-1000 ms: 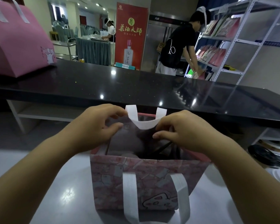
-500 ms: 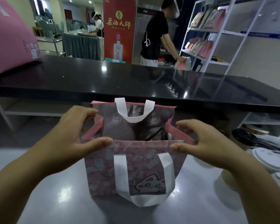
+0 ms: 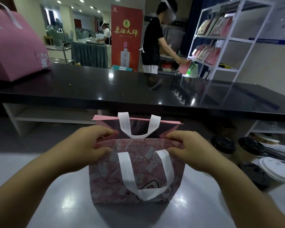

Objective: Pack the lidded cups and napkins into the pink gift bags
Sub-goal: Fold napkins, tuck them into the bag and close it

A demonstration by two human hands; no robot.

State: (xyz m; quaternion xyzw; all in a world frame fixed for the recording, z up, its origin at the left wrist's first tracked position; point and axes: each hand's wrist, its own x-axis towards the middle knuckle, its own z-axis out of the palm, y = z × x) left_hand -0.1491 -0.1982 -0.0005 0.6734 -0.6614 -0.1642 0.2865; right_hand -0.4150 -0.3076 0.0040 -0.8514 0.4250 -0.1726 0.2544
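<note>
A pink patterned gift bag [image 3: 105, 183] with white strap handles stands upright on the grey table in front of me. My left hand [image 3: 87, 148] pinches the left end of its top rim. On the other side my right hand [image 3: 189, 150] pinches the right end of the rim. The bag's mouth is narrowed and its inside is hidden. Two cups with black lids [image 3: 223, 145] [image 3: 251, 146] stand to the right of the bag. Beside them lie white lids [image 3: 275, 168] and a black lid [image 3: 253, 175].
A black counter [image 3: 138, 89] runs across behind the table, with a second pink gift bag [image 3: 15, 45] on its left end. Beyond it a person in a black shirt [image 3: 152, 38] works at a white shelf rack [image 3: 227, 38] holding more bags.
My hands have moved from inside the bag's mouth to its two side ends, and the rim has been drawn nearly closed. The view shifted right, bringing the cups into sight.
</note>
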